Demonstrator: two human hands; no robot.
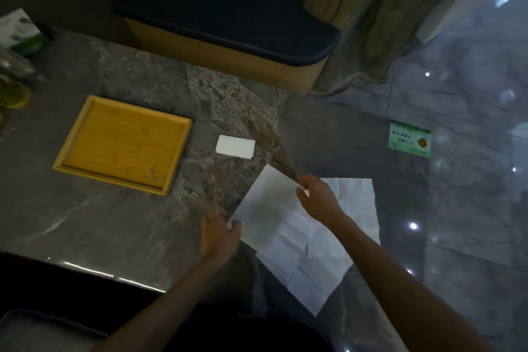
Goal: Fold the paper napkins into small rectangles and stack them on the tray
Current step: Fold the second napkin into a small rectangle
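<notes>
Two hands pinch one napkin [268,206] above the table [114,223]: left hand [218,233] at its near corner, right hand [317,198] at its far corner. Thin, limp paper tears easily; grip corners lightly. One folded napkin [235,146] lies beside the empty tray [123,144].

folded napkin [235,146]: small white rectangle, flat beside tray [85,128] | open napkin [268,206]: held, creased
</notes>
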